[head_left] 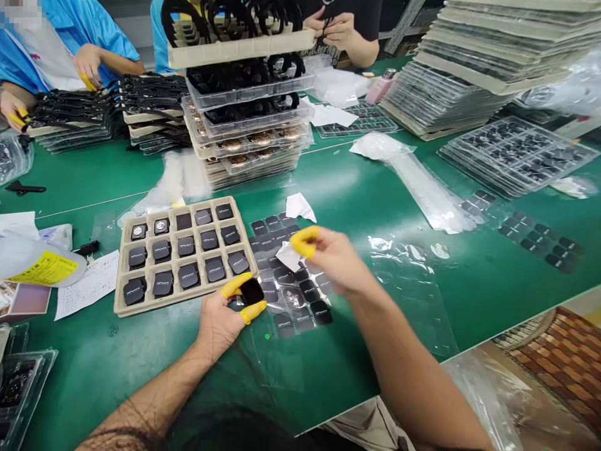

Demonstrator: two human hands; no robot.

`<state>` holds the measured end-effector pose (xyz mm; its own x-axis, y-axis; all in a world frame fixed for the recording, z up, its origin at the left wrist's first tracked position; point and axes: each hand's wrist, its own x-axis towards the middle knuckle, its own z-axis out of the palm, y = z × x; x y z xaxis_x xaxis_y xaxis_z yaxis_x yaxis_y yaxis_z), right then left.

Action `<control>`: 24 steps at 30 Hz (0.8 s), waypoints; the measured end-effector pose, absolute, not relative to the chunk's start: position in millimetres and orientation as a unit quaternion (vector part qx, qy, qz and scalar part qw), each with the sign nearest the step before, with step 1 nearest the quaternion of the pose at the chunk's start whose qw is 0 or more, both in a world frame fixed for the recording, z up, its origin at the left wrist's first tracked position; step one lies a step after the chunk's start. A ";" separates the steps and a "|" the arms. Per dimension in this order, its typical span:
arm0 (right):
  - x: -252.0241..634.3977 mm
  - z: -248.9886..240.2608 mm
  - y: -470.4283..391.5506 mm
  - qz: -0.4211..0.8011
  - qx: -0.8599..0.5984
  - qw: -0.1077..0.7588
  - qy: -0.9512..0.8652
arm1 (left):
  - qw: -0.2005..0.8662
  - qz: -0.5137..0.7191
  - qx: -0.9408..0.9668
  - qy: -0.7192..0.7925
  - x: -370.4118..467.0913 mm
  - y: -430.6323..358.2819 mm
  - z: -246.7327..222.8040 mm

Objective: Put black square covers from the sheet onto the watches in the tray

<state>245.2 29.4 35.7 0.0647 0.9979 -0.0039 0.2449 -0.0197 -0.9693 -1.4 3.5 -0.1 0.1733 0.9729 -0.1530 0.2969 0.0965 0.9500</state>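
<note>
The left hand (220,319) pinches a small black square piece (252,291) between thumb and forefinger, both capped in yellow finger covers. The piece sits just off the near right corner of a beige tray (123,263), whose compartments hold more black pieces of the same kind, two of them at the far left showing round metal faces.

The right hand (335,260) hovers a little farther out and to the right, above a clear plastic sheet (291,275) on which rows of black pieces lie. Its yellow-capped thumb and forefinger are pressed together on a small white scrap (287,255), which hangs toward the left hand. The black piece and the scrap are near each other but apart.

Everything rests on a green table (375,188). Beyond the tray rises a stack of clear trays (248,125) filled with dark parts, and a taller pile of flat trays (469,69) stands at the far right. Other people's hands (89,62) work at the far edge, upper left.
</note>
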 end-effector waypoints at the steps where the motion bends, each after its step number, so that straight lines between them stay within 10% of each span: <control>1: 266.0 34.5 35.5 0.383 -0.626 0.444 -0.514 | 0.499 0.333 0.579 0.552 -1.6 3.3 -0.3; 7: 307.6 14.8 49.6 0.062 -0.802 0.255 -0.537 | 0.502 0.324 0.571 0.563 -2.1 3.3 -0.6; 19: 213.8 20.7 30.9 0.197 -0.395 0.340 -0.830 | 0.497 0.341 0.606 0.519 -4.9 4.1 -5.9; 24: 199.7 22.9 24.7 0.123 -0.474 0.294 -0.821 | 0.503 0.336 0.614 0.508 -4.4 3.7 0.5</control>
<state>199.7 24.7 22.9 -0.3776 0.8507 0.3658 0.7064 0.5200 -0.4801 -4.4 3.7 0.5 0.2587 0.9609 -0.0985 0.2855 0.0214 0.9581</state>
